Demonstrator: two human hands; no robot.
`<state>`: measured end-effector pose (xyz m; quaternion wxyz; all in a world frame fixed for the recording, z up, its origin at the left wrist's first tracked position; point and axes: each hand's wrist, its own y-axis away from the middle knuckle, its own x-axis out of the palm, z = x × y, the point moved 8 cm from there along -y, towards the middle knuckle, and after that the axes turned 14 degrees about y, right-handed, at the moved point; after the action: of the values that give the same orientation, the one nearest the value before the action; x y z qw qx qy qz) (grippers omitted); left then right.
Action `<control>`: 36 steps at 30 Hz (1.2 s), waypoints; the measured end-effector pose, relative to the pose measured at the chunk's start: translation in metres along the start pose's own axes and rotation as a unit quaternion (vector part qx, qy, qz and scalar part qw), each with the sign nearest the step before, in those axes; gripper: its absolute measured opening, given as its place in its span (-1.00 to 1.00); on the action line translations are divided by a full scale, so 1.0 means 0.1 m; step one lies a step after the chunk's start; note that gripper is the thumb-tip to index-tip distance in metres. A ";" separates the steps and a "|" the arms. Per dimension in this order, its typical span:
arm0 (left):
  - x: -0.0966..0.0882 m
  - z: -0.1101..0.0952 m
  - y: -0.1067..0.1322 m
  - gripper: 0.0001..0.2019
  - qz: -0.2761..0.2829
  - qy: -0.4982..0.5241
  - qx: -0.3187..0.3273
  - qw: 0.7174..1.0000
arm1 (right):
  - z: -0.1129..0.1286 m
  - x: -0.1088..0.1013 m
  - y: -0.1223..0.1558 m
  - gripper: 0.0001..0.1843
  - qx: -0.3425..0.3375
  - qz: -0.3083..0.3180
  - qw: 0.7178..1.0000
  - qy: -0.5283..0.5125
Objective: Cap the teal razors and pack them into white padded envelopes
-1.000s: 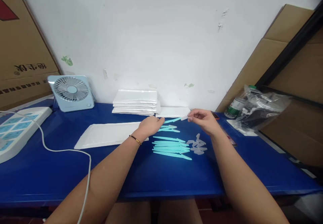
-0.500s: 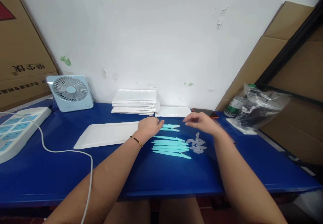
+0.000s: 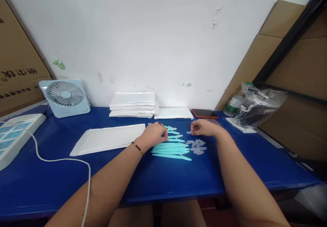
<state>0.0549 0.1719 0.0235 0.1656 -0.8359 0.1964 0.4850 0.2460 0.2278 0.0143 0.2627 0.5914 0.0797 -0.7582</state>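
My left hand (image 3: 154,135) is closed over the handle ends of slim turquoise eyebrow razors (image 3: 176,138), with its fingers pinched on one; how many it grips is hidden. More turquoise razors (image 3: 170,149) lie side by side just below it, heads to the right. My right hand (image 3: 204,128) pinches a small clear plastic cap (image 3: 189,132) between thumb and fingertips, slightly above the table. Several similar clear caps (image 3: 198,148) lie in a loose heap beneath that hand, beside the razor heads.
A white padded envelope (image 3: 107,139) lies left of my left hand. Behind stand a stack of envelopes (image 3: 133,99), another envelope (image 3: 173,113) and a phone (image 3: 205,113). A fan (image 3: 65,97), power strip (image 3: 15,135) and cable (image 3: 63,160) are left; a bottle (image 3: 233,105) and plastic bag (image 3: 260,107) right.
My left hand has come down toward the lower razors and closed its fingers. My right hand has lowered and now pinches a clear cap. The view has shifted slightly.
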 end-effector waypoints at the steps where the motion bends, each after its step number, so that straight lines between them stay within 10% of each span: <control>1: -0.01 0.02 -0.01 -0.87 -0.008 -0.012 -0.012 1.000 | 0.03 -0.01 -0.01 -0.82 -0.008 -0.011 1.000 -0.023; 13: -0.01 0.02 -0.06 -0.86 -0.031 -0.040 0.026 0.998 | 0.19 -0.08 -0.03 -0.72 -0.074 -0.053 0.972 -0.215; 26: 0.01 0.43 -0.07 -0.80 -0.033 0.239 -0.080 0.967 | 0.32 -0.21 0.00 -0.72 -0.087 -0.147 0.968 -0.184; 36: -0.02 0.44 -0.09 -0.73 -0.026 0.264 -0.087 0.960 | 0.36 -0.29 0.04 -0.77 -0.097 -0.190 0.964 -0.162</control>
<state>0.0251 0.2005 0.0053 0.0475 -0.9504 0.1683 0.2573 0.2218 0.2177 0.0524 0.1797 0.4063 0.2197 -0.8685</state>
